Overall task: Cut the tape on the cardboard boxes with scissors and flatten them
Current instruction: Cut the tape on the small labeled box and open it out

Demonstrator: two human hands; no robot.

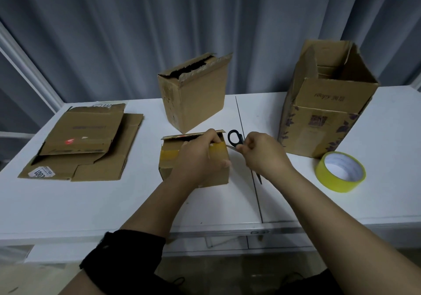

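Left hand (200, 158) grips the small box (169, 171), right hand (264, 155) holds scissors (234, 138) (blade near the fingers (214, 135)): a slip could cut them.

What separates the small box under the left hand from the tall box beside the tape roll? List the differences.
The small box is low, its flap mostly down; the tall box stands far higher, top open, flaps up. The left hand grips the small box; nothing touches the tall box. A tape band crosses the small box; the tall box shows purple leaf print. Both are brown cardboard on the white table.
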